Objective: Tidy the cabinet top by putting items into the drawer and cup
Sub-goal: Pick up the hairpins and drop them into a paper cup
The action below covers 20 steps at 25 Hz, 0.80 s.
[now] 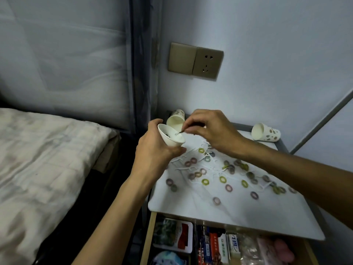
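Curled round a tilted paper cup [171, 138], the left hand [152, 152] holds it; the right hand [212, 131] pinches a thin dark item [181, 131] at its mouth; right of and below the grip, coloured rings [205, 181] litter the cabinet top [229, 213]; nearer still, the open drawer [147, 241] holds a white packet [235, 242] whose blue lettering blurs.
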Each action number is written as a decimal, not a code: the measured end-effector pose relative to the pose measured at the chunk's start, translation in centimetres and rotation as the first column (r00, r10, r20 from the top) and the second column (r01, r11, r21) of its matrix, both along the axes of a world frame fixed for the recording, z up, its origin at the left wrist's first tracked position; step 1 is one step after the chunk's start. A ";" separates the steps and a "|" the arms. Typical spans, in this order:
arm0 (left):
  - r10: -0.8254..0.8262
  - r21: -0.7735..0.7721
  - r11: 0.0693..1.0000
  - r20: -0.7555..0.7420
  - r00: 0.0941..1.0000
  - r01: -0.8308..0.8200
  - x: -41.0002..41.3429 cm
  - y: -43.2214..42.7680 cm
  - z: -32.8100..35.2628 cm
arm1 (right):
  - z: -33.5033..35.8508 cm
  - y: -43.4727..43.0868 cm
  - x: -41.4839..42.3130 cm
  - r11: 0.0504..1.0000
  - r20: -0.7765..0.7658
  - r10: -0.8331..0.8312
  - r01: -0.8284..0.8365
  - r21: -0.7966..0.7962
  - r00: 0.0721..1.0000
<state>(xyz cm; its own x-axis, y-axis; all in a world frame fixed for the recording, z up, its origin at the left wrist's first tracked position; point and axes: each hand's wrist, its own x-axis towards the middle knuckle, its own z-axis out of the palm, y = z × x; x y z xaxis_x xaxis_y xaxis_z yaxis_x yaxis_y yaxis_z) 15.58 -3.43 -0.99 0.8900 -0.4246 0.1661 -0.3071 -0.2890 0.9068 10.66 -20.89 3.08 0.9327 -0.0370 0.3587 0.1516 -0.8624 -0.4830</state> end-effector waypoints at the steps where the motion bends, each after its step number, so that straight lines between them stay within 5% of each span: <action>1: -0.028 -0.001 1.000 -0.001 1.000 0.028 -0.4 -0.1 0.2 | 0.2 0.6 -0.3 0.996 -0.025 0.063 -0.064 -0.068 0.998; 4: -0.103 0.001 0.995 0.019 0.994 0.103 -1.5 -0.5 0.4 | 0.4 1.1 -1.9 0.993 -0.076 0.083 -0.089 -0.080 0.994; 9: -0.248 0.006 0.969 0.030 0.968 0.247 -4.7 -0.9 0.6 | -0.2 0.3 -7.7 0.926 -0.101 -0.209 0.230 0.301 0.973; 15: -0.534 -0.047 0.846 -0.066 0.843 0.532 -10.8 -2.5 -0.1 | -2.7 0.7 -16.7 0.780 -0.233 -0.299 0.378 0.499 0.925; 20: -0.706 0.092 0.692 -0.116 0.698 0.716 -15.9 -3.9 -1.5 | -5.0 -0.2 -24.1 0.711 -0.289 -0.446 0.531 0.460 0.847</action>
